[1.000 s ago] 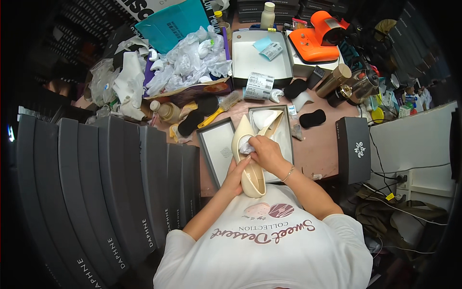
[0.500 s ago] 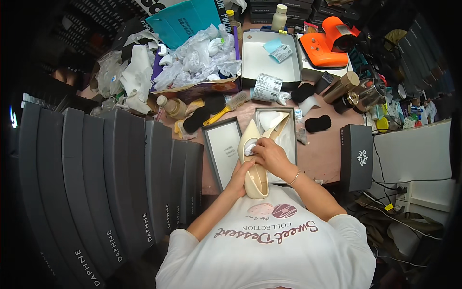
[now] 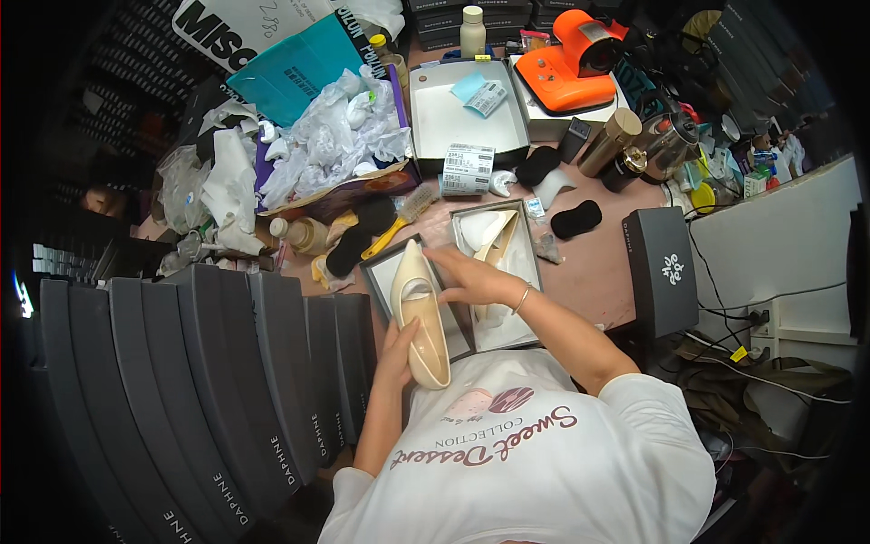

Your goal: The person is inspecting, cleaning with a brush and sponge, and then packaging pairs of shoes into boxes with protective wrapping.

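Note:
A beige pointed pump (image 3: 421,317) lies lengthwise in front of me, toe away from me. My left hand (image 3: 396,349) grips its heel end from the left side. My right hand (image 3: 471,276) rests on the shoe's right edge near the opening, fingers bent. Under the shoe lies a shoebox lid (image 3: 385,276). To its right an open shoebox (image 3: 526,299) holds the second beige pump (image 3: 494,238) on white paper.
A row of dark grey shoeboxes (image 3: 227,381) stands on my left. Crumpled white paper (image 3: 335,136), a teal bag (image 3: 294,68), a brush (image 3: 399,222), black pads (image 3: 575,219), an open white box (image 3: 462,118), an orange machine (image 3: 571,59) and a dark box (image 3: 662,267) crowd the table.
My right hand has slid off the shoe's opening to its right edge. The shoe has shifted left over the lid. The white wad once at the opening is out of sight.

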A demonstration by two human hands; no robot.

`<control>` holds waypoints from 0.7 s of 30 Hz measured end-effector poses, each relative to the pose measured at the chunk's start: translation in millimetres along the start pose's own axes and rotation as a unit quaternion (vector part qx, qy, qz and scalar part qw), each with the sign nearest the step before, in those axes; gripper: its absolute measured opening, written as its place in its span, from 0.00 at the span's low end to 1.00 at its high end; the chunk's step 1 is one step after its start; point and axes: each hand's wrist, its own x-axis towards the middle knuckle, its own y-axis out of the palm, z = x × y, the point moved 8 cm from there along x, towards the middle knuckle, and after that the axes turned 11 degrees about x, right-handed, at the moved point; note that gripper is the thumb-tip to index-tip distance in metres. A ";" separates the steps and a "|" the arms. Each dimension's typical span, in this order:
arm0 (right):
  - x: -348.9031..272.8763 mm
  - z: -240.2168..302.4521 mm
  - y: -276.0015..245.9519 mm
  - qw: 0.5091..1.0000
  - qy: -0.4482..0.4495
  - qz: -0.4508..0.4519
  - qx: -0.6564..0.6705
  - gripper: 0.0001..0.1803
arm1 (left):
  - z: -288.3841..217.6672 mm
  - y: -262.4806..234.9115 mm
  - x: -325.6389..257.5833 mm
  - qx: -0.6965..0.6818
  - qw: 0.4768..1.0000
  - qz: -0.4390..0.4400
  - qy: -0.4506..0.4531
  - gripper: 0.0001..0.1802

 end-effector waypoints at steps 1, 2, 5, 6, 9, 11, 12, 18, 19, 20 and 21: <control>-1.3 -8.7 -11.4 0.990 0.029 -0.003 -0.139 0.34 | -18.1 -14.9 -1.8 0.066 0.991 -0.093 0.064 0.40; -3.0 -19.7 -26.4 0.960 0.056 -0.005 -0.275 0.31 | -25.0 -37.0 -0.2 0.207 0.960 -0.152 0.109 0.45; -9.7 -77.8 -53.5 0.876 -0.006 -0.017 -0.483 0.22 | -43.7 -8.0 7.2 0.204 0.968 -0.072 0.127 0.39; -9.5 -89.8 -56.3 0.853 -0.052 -0.026 -0.519 0.19 | -49.8 19.1 5.7 0.206 0.971 -0.025 0.120 0.32; -9.4 -74.8 -55.7 0.854 -0.099 0.023 -0.511 0.16 | -38.2 58.8 14.2 0.203 0.966 0.065 0.145 0.28; -13.3 -26.7 -75.8 0.843 -0.158 -0.030 -0.513 0.16 | -39.3 57.7 13.2 0.179 0.970 0.038 0.158 0.30; -16.9 -4.1 -90.4 0.843 -0.157 -0.059 -0.511 0.17 | -39.0 57.3 12.9 0.167 0.972 0.030 0.161 0.31; -31.3 51.6 -109.4 0.928 -0.031 -0.107 -0.357 0.16 | -76.9 97.5 2.9 -0.046 0.971 0.113 0.206 0.52; -37.6 40.4 -98.0 0.941 -0.006 -0.107 -0.321 0.15 | -88.5 104.7 3.4 -0.129 0.960 0.133 0.211 0.54; -44.4 29.2 -84.5 0.952 0.017 -0.106 -0.285 0.14 | -92.6 107.0 4.8 -0.201 0.949 0.140 0.199 0.56; -52.4 25.6 -73.2 0.968 0.011 -0.141 -0.207 0.12 | -89.2 104.7 5.4 -0.217 0.948 0.141 0.187 0.55</control>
